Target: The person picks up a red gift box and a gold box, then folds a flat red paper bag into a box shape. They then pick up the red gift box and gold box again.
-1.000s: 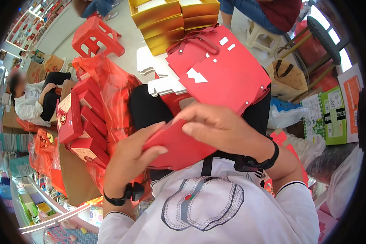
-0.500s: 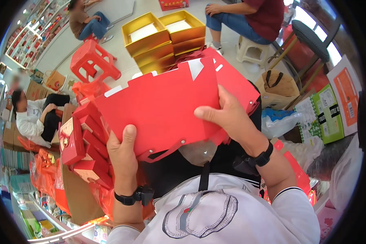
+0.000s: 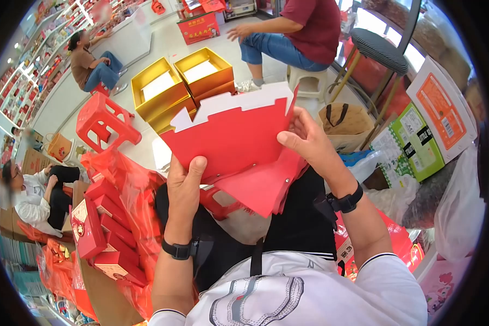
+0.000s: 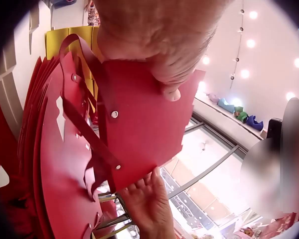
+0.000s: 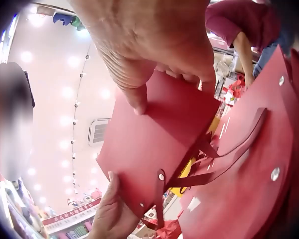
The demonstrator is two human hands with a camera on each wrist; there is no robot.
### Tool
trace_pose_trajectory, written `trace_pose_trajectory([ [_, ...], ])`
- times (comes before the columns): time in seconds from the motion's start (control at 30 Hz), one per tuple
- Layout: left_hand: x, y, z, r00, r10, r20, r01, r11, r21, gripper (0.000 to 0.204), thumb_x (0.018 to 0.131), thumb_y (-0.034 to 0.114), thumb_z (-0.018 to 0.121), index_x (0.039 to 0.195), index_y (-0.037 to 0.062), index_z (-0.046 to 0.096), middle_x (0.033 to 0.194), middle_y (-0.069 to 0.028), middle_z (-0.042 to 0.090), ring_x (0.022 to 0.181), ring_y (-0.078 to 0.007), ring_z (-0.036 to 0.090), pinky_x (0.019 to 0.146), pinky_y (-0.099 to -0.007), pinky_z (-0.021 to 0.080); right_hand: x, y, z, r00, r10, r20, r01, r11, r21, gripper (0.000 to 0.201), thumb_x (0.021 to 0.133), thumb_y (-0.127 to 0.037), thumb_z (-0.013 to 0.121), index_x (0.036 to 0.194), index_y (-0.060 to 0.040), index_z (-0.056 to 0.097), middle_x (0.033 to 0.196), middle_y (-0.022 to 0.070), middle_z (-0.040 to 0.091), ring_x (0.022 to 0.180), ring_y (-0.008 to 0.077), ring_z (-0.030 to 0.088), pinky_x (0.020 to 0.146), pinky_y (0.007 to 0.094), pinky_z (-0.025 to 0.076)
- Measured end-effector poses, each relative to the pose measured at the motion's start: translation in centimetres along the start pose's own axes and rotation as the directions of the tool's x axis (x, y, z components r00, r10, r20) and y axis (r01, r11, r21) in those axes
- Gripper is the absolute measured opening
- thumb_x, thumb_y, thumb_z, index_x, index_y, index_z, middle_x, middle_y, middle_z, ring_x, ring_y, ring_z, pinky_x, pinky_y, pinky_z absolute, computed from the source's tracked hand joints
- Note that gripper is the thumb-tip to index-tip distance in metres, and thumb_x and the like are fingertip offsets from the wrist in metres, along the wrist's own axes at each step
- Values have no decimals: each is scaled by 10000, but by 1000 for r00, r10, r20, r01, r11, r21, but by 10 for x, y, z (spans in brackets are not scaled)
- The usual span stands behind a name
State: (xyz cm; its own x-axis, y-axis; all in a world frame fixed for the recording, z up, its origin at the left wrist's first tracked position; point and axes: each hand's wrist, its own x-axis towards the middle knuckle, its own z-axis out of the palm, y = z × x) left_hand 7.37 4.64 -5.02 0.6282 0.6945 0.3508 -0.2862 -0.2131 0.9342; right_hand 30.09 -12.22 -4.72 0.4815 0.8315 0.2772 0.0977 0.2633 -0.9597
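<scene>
A red card gift bag [image 3: 231, 133] stands up between both hands, its toothed top edge showing a white inner side. My left hand [image 3: 183, 187] grips its left end, thumb over the near face. At the other end my right hand [image 3: 308, 144] pinches it between thumb and fingers. Riveted strap handles [image 4: 87, 119] hang from its lower edge in the left wrist view. Below, more red bags [image 3: 263, 187] lie stacked over the lap; in the right wrist view the stack [image 5: 229, 199] stands beside the held one.
Golden open boxes [image 3: 157, 89] are piled on the floor ahead, with a red stool [image 3: 104, 122] to their left. Red gift boxes [image 3: 117, 231] and an orange plastic bag [image 3: 130, 179] lie at left. A paper bag [image 3: 345, 125] stands at right. Seated people [image 3: 309, 32] are farther off.
The red bag, first bent low near the body, was turned broad face up and is now tilted more upright. Both hands keep hold. The head view has swung upward.
</scene>
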Motion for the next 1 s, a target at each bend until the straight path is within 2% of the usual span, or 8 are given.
trace_pose_trajectory([
  [0.07,4,-6,5,997,-11,76,10,1000,8,589,1067,301,642,1522,13,403,1385,-82,574,1234,-159,566,1077,-327,462,-4,-3,3,999,-40,-35,42,998,55,726,1010,-373,706,1513,30,372,1425,155,547,1336,196,521,1142,339,398],
  [0.2,5,-19,22,998,-3,60,-1,998,60,772,1052,454,621,1611,51,271,1504,-124,500,1394,-227,478,1177,-394,371,-7,0,12,993,-43,-110,69,968,242,693,1048,-462,618,1492,22,398,1411,136,542,1326,174,509,1143,326,384],
  [0.3,11,-23,26,999,36,31,-32,993,-116,748,1067,529,549,1598,60,306,1508,-128,499,1394,-243,489,1179,-410,376,-3,-4,18,988,-27,-151,77,938,337,682,1051,-475,607,1481,17,413,1378,121,552,1294,158,519,1121,322,399],
  [0.4,20,-11,33,999,-27,-41,18,980,-200,751,1066,583,506,1571,51,344,1492,-132,519,1377,-249,514,1164,-412,399,0,-3,17,989,-23,-146,70,943,325,657,1048,-474,611,1457,10,438,1357,114,555,1274,147,525,1103,315,409],
  [0.6,27,-1,41,996,-71,-49,56,963,-265,717,1062,549,540,1516,12,399,1423,-137,583,1304,-218,577,1129,-380,436,1,-7,22,981,20,-192,41,949,312,579,1047,-454,609,1388,-4,482,1262,100,589,1198,119,549,1072,295,424],
  [0.8,27,-10,42,984,-118,-135,80,963,-258,576,1057,377,554,1474,1,425,1376,-137,599,1272,-207,590,1122,-375,433,1,-9,24,979,68,-190,-5,949,315,483,1032,-398,615,1313,-21,502,1193,54,584,1110,94,535,1013,278,425],
  [0.9,25,-5,40,982,-166,-93,135,952,-276,607,1014,363,624,1448,-15,431,1365,-141,563,1267,-191,536,1142,-347,379,2,1,21,976,89,-200,-26,955,297,424,1013,-315,597,1310,-26,504,1178,39,567,1077,88,509,1005,270,402],
  [1.0,23,-4,37,984,-160,-84,145,976,-163,543,1009,290,610,1436,-10,458,1344,-139,565,1246,-196,537,1128,-344,389,3,6,21,973,55,-226,5,966,258,396,996,-258,577,1312,-30,507,1161,30,551,1073,88,487,1016,269,379],
])
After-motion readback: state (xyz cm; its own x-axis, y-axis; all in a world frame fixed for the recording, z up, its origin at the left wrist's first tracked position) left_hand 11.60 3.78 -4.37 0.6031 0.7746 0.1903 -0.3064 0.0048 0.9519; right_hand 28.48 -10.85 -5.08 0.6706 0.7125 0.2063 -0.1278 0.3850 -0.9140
